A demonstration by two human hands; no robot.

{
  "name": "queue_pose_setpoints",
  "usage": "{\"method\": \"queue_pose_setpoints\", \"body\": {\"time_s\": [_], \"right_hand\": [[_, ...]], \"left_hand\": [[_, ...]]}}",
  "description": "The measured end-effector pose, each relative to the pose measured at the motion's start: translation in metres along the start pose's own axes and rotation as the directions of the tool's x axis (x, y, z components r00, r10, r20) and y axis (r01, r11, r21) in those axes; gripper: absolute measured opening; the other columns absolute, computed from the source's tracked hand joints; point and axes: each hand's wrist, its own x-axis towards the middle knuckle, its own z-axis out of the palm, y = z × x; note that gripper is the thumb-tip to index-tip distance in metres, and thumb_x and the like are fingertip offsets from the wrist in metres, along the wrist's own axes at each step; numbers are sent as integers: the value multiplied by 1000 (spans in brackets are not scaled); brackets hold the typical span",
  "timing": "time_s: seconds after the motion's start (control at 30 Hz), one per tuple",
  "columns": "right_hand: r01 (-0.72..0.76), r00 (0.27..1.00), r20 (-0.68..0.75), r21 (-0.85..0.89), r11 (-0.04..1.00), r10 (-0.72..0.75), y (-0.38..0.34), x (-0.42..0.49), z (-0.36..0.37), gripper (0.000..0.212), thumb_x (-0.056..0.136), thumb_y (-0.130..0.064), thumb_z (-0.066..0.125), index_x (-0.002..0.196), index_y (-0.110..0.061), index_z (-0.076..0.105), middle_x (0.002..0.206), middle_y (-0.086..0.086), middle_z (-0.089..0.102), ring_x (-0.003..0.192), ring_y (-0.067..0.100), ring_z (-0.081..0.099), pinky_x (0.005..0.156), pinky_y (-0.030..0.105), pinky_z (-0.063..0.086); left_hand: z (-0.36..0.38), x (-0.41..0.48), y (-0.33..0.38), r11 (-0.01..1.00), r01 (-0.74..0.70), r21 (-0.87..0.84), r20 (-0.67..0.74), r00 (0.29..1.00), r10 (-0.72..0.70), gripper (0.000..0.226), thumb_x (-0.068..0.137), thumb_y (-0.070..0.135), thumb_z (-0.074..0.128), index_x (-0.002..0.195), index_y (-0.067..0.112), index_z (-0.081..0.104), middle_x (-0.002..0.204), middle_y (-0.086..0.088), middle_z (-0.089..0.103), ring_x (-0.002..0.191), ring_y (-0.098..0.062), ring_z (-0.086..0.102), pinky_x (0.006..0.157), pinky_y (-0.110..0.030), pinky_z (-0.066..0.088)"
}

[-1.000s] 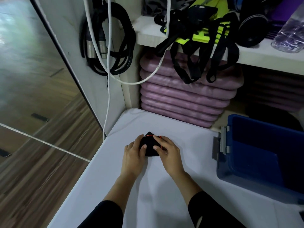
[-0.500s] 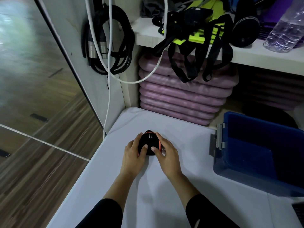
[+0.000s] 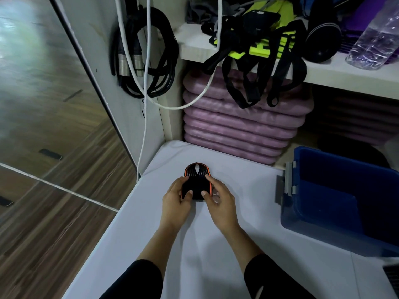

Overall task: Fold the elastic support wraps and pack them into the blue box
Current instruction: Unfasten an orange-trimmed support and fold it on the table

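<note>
The elastic support wrap [image 3: 197,182] lies on the white-covered worktop [image 3: 216,255], toward its far left part and well apart from the blue box [image 3: 345,157], which stands open at the right. The main risk here appears to be spring-back: the material is stretchy, and a folded bundle of it would likely open as soon as the pressure comes off. If either hand lets go before the other has a firm hold across the fold, the layers could slide and the edges go out of line. The carry to the box is the other weak point, since the wrap has to cross the bare worktop; a loose pinch on one edge only would probably let the rest drop open on the way, so that it lands in the box unfolded.

The left hand [image 3: 176,203] holds the wrap's left edge, its fingers [image 3: 183,180] curled at the side and the thumb pressed on top. The right hand [image 3: 220,197] holds the right edge likewise, with one finger laid along the orange trim and the thumb on top near the other thumb.

The wrap looks like a small, compact bundle, black with orange piping along both long sides and around its rounded far end. Fine ribbed lines run lengthwise, and a small teardrop opening near the far end shows the white worktop through it. How many layers lie under the thumbs cannot be told.
</note>
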Motion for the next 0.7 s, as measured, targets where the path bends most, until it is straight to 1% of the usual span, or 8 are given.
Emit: {"method": "queue_pose_setpoints", "body": {"time_s": [0.1, 0.17, 0.23, 0.33, 0.43, 0.53, 0.63, 0.7], "right_hand": [[-22, 1000, 9, 6, 1000, 22, 3, 3, 3, 42, 87, -14, 64, 125, -30, 56, 130, -11, 56, 119, 4, 53, 97, 32, 50], [-37, 999, 9, 16, 999, 36, 1, 7, 3, 41, 87, -12, 64, 124, -29, 57, 129, -9, 57, 118, 6, 54, 97, 31, 50], [-44, 999, 9, 18, 999, 44, 1, 8, 1, 40, 86, -13, 64, 123, -29, 58, 128, -10, 58, 116, 6, 55, 95, 29, 51], [-57, 998, 13, 27, 998, 56, 0, 7, 0, 41, 85, -12, 66, 119, -34, 60, 124, -14, 60, 112, 6, 57, 92, 28, 52], [-70, 997, 10, 14, 997, 70, 0, 4, -3, 45, 81, -11, 68, 113, -41, 60, 118, -18, 61, 103, 5, 60, 86, 23, 52], [-92, 996, 6, 3, 996, 92, 0, 4, -6, 45, 80, -11, 70, 111, -42, 61, 114, -16, 64, 95, 4, 61, 81, 16, 49], [-79, 997, 8, -18, 997, 79, 4, 4, -4, 41, 81, -14, 69, 115, -36, 62, 116, -13, 64, 97, 6, 61, 86, 26, 53], [-42, 998, 32, -77, 996, 45, 8, 7, -1, 40, 84, -16, 67, 121, -30, 61, 126, -9, 61, 108, 11, 60, 92, 34, 52]], "left_hand": [[1, 0, 1, 1000, 16, -16, 23, 1000, -15, 37, 90, 9, 53, 126, 17, 52, 115, 17, 53, 102, -4, 50, 89, -18, 38], [2, 2, 0, 1000, 18, -19, 10, 1000, -18, 33, 92, 14, 53, 124, 19, 54, 116, 16, 56, 102, -6, 53, 90, -20, 40], [2, 5, -2, 1000, 15, -1, -2, 1000, -15, 29, 91, 16, 53, 120, 20, 57, 115, 10, 61, 99, -11, 57, 85, -18, 42], [2, 7, -3, 999, 47, 13, -25, 999, -47, 27, 88, 13, 56, 114, 20, 61, 109, 8, 62, 90, -11, 56, 71, -5, 37], [1, 7, -1, 997, 68, -29, -22, 997, -69, 28, 85, 9, 59, 110, 22, 62, 109, 8, 61, 92, -12, 56, 71, -9, 40], [1, 6, -1, 995, 74, -73, -16, 997, -75, 29, 85, 7, 60, 109, 23, 62, 108, 10, 61, 96, -14, 58, 81, -21, 46], [2, 4, -5, 997, 64, -34, 20, 998, -63, 33, 88, 9, 56, 119, 21, 59, 116, 8, 61, 108, -17, 57, 90, -22, 42], [4, 5, -10, 998, 28, 60, 73, 997, -32, 39, 92, 12, 52, 130, 19, 52, 127, 1, 59, 115, -20, 54, 93, -19, 36]]}}
